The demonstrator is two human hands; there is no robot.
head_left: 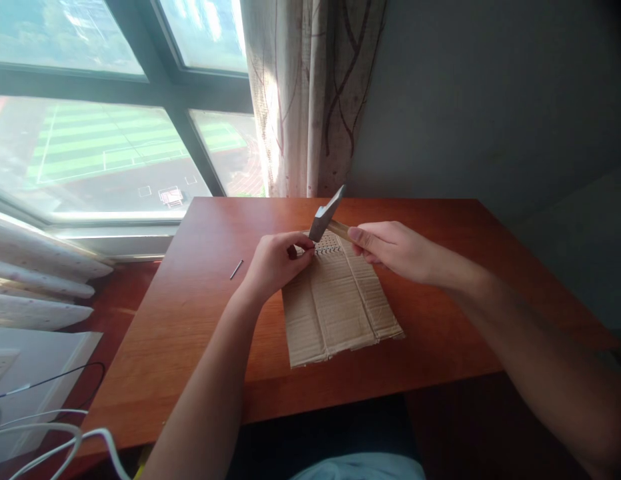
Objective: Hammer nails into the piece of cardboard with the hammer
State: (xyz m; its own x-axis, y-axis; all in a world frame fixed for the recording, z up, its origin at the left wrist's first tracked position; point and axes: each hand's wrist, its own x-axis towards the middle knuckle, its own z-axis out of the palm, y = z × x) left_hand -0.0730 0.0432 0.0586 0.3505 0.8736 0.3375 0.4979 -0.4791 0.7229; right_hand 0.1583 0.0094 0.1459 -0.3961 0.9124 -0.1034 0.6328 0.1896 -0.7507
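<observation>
My right hand (385, 245) is wrapped round the wooden handle of a hammer (325, 217). The metal head is tilted, its lower face right by the fingertips of my left hand (285, 259). Those fingers are closed in a pinch at the far left edge of a piece of cardboard (340, 307); whatever they hold is too small and hidden to make out. Rows of small dark holes or nail tops mark the far end of the cardboard, just right of the pinch. A loose nail (236, 269) lies on the table, left of my left hand.
The reddish-brown wooden table (190, 333) stands beneath the cardboard. Behind it hang patterned curtains (300, 100), with a window (115, 147) at the left and a grey wall (490, 100) at the right. White cables (65, 433) loop by the table's near left corner.
</observation>
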